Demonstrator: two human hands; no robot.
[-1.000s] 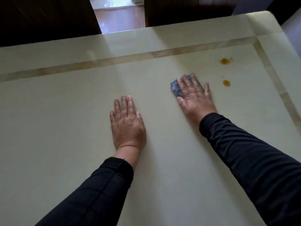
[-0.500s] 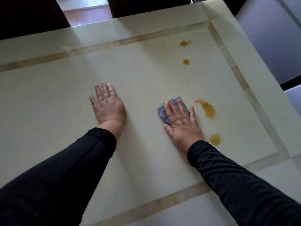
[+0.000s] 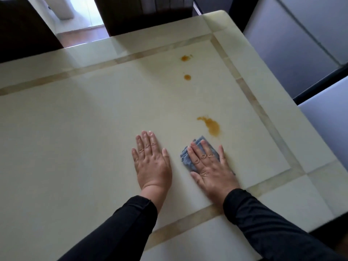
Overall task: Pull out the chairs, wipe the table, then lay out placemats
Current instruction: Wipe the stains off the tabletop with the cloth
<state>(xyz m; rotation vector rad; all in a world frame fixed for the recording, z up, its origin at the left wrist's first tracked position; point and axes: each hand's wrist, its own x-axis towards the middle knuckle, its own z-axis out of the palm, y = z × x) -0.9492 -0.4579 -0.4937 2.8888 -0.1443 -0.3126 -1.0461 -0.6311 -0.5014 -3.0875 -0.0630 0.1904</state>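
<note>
Cloth [image 3: 188, 159], blue and bunched, lies pressed under the flat right hand [image 3: 211, 169], near an orange spill [image 3: 211, 126]. Left hand [image 3: 152, 164] rests flat, fingers straight. Bare bench [image 3: 66, 138] spreads leftward.

Dim, soft daylight from the doorway [image 3: 82, 14] at 11 o'clock; pale glare across my counter [image 3: 75, 110] w/ sheen at the far edge. Faint shadows under my arms. Slightly soft overall, wide-angle bending at the edges.

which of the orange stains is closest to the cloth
The large elongated stain, just beyond the blue cloth under the right hand. The two small round spots lie much farther up the table.
</note>
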